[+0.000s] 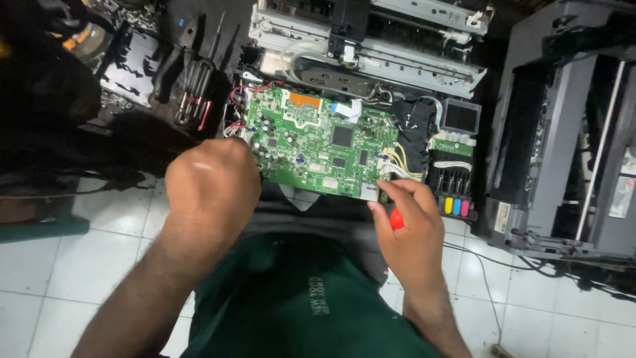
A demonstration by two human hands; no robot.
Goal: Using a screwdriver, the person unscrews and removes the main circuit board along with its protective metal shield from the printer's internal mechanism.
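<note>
Nearest the camera, right hand (412,222) pinches a red-handled tool (396,219), probably a screwdriver; shaft hidden, apparently pointing away toward the board's near right corner. Left hand (213,185), closed, covers the left edge of the green rectangular circuit board (324,142), long axis left-right. Beyond: opened grey printer chassis (371,46).

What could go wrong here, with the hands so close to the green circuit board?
The right hand holds a red-handled tool at the circuit board edge; a slip may scratch components or nick the yellow and white wires. The left hand covers the board's left corner, where it may press on the red wires.
</note>
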